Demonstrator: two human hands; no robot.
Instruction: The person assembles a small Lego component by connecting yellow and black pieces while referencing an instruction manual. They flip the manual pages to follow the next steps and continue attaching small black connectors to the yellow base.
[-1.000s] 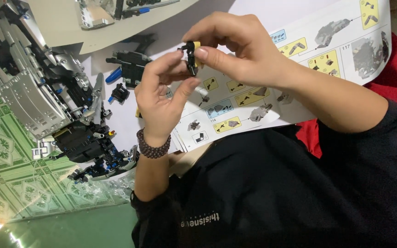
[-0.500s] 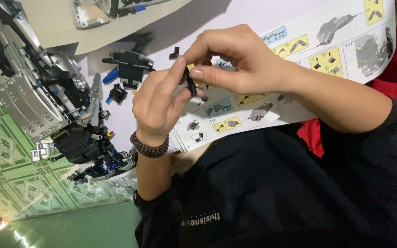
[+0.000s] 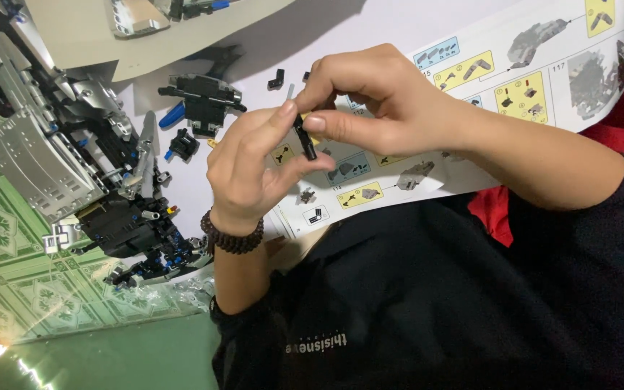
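Since a moment ago your hands barely shifted: left hand and right hand both pinch the small black brick piece over the instruction sheet. Beside your left wrist stands the grey-and-black brick model, loose black parts behind your fingers

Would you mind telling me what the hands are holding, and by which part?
Both hands pinch a small black building piece: the right hand grips its upper end, the left hand steadies its lower part.
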